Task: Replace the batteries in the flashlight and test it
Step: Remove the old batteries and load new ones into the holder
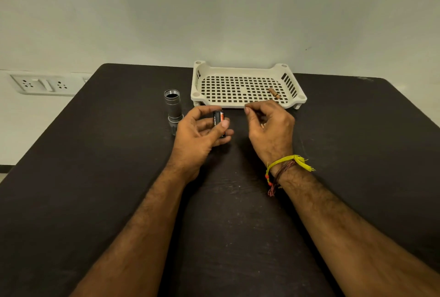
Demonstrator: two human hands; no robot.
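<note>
A grey flashlight body [173,108] stands upright on the black table [95,177] with its threaded end open at the top, left of my hands. My left hand [200,132] holds a black battery holder [219,121] with black-and-orange batteries in it, pinched between thumb and fingers. My right hand [271,127] hovers just right of it, its fingers curled and pinched together; whether they hold anything small I cannot tell. A single copper-coloured battery [274,93] lies in the white tray [247,105].
The white perforated tray stands at the table's far edge against the wall. A wall socket panel [42,84] is at the left beyond the table. The flashlight's end cap is not in sight.
</note>
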